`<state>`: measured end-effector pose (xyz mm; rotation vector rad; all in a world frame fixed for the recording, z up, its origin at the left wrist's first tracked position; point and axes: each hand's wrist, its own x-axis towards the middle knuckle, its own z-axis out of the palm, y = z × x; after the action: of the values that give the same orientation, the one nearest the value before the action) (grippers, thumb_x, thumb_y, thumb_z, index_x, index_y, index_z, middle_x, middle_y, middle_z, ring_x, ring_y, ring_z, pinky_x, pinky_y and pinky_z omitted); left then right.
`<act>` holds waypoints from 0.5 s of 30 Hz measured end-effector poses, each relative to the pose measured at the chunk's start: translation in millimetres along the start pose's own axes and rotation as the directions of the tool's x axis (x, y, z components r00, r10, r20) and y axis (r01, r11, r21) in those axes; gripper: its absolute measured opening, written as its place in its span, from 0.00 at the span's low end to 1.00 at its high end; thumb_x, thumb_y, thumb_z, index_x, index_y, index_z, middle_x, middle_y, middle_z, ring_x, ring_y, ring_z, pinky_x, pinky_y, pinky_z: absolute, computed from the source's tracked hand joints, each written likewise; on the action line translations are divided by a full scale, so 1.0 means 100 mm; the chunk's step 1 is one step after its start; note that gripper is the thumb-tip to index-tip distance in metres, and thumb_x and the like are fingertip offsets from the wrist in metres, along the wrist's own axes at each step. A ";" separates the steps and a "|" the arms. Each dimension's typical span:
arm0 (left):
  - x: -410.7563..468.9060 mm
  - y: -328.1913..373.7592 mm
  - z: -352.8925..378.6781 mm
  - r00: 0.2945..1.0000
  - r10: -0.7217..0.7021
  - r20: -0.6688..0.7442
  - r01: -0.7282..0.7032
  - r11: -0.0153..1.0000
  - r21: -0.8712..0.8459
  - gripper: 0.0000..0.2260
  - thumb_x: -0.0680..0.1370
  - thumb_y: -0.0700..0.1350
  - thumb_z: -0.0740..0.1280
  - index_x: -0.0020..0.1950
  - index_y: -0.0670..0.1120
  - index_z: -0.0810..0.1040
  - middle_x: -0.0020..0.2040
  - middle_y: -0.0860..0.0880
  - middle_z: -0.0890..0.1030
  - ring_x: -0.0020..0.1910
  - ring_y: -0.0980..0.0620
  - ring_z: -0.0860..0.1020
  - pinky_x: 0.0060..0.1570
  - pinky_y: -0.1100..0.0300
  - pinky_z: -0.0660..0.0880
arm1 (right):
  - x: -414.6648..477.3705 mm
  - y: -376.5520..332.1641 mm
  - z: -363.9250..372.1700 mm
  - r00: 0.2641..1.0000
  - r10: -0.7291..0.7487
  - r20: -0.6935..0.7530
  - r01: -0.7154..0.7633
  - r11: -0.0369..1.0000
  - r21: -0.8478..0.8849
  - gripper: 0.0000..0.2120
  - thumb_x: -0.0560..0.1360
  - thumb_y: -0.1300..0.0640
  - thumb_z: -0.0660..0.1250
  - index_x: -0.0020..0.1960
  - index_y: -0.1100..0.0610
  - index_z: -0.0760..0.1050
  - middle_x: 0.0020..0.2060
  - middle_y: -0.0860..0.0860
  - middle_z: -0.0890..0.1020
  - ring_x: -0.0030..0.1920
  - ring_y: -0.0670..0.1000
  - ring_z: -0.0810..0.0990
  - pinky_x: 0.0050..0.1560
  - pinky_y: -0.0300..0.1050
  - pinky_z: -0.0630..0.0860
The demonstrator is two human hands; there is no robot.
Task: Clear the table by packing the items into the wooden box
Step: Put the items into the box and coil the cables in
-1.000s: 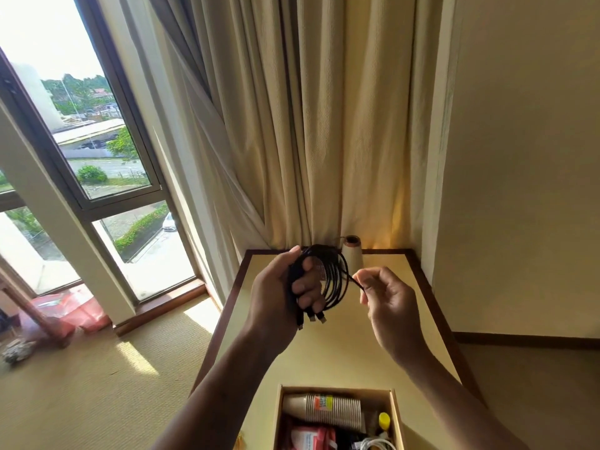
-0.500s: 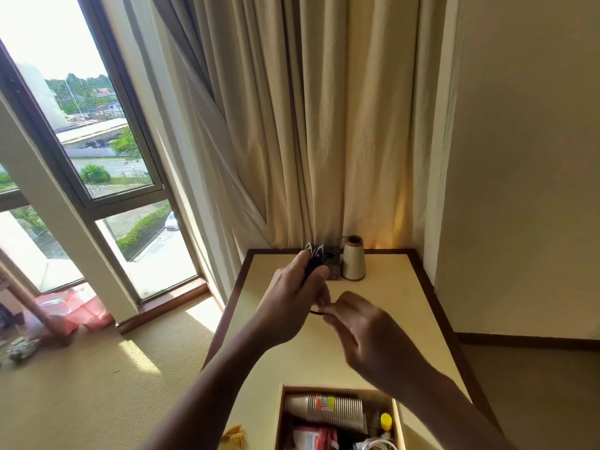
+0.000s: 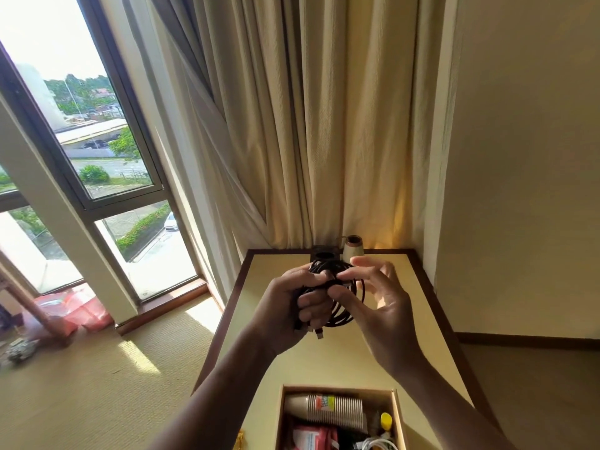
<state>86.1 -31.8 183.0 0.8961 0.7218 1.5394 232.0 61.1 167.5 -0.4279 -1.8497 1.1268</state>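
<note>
Above wooden box (image 3: 398, 417): open air, hands held beyond it.
Inside: nearly full (cup stack (image 3: 324, 406) across).
Beyond: bare table (image 3: 259, 306).

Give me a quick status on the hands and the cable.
Left hand clamps coiled black cable. Right hand pinches its top. Wooden box open below, unobstructed.

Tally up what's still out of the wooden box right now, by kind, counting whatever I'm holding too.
Coiled black cable, held in the left hand with the right hand at its loops: 1
Cone-shaped thread spool at the table's far edge: 1
Dark object beside the spool, too hidden to name: 1
Total: 3
A small yellow thing at the picture's bottom edge left of the wooden box is too cut off to count.
</note>
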 end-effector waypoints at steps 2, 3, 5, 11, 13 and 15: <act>0.02 0.00 0.01 1.000 -0.004 0.015 0.005 0.999 -0.033 0.04 0.83 0.39 0.63 0.50 0.40 0.74 0.31 0.46 0.58 0.27 0.52 0.59 0.28 0.60 0.62 | 0.02 -0.04 -0.03 0.988 0.111 0.103 -0.128 0.977 0.172 0.10 0.72 0.49 0.75 0.52 0.47 0.81 0.53 0.43 0.84 0.58 0.48 0.82 0.56 0.44 0.80; 0.02 -0.01 0.01 1.000 -0.004 0.014 0.004 1.000 -0.031 0.04 0.83 0.39 0.64 0.49 0.41 0.74 0.32 0.46 0.58 0.28 0.52 0.59 0.29 0.61 0.64 | 0.03 -0.06 -0.05 0.983 0.132 0.131 -0.158 0.964 0.214 0.10 0.72 0.51 0.74 0.52 0.50 0.81 0.49 0.45 0.85 0.54 0.50 0.84 0.50 0.46 0.82; 0.02 -0.01 0.03 1.000 -0.001 -0.008 0.001 1.000 -0.001 0.05 0.83 0.39 0.66 0.48 0.41 0.73 0.34 0.45 0.58 0.29 0.52 0.61 0.32 0.61 0.67 | 0.06 -0.10 -0.08 0.979 0.151 0.136 -0.181 0.952 0.246 0.11 0.71 0.53 0.74 0.52 0.54 0.80 0.46 0.48 0.85 0.47 0.52 0.85 0.43 0.44 0.82; 0.03 -0.06 0.05 0.984 0.111 -0.142 -0.081 0.976 0.202 0.05 0.82 0.35 0.64 0.58 0.37 0.74 0.40 0.41 0.71 0.39 0.46 0.74 0.50 0.53 0.78 | 0.12 -0.11 -0.15 0.977 0.188 0.101 -0.207 0.947 0.246 0.19 0.70 0.52 0.76 0.58 0.52 0.74 0.45 0.54 0.86 0.45 0.56 0.86 0.47 0.53 0.85; 0.05 -0.06 0.03 0.979 0.137 -0.152 -0.090 0.956 0.279 0.06 0.82 0.35 0.65 0.59 0.36 0.75 0.42 0.40 0.74 0.41 0.46 0.75 0.53 0.50 0.76 | 0.14 -0.09 -0.17 0.967 0.225 0.121 -0.249 0.935 0.254 0.23 0.68 0.50 0.76 0.60 0.49 0.72 0.48 0.54 0.86 0.49 0.55 0.86 0.53 0.56 0.83; 0.05 -0.03 0.02 0.979 0.133 -0.154 -0.073 0.937 0.342 0.06 0.82 0.34 0.65 0.58 0.35 0.77 0.45 0.38 0.74 0.41 0.46 0.77 0.52 0.51 0.77 | 0.17 -0.05 -0.19 0.951 0.261 0.165 -0.297 0.917 0.266 0.26 0.68 0.50 0.77 0.63 0.46 0.71 0.50 0.54 0.86 0.53 0.56 0.86 0.59 0.60 0.81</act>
<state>89.2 -26.8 182.1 1.0717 1.1040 1.6303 240.0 79.6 184.0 -0.4699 -1.7289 1.6278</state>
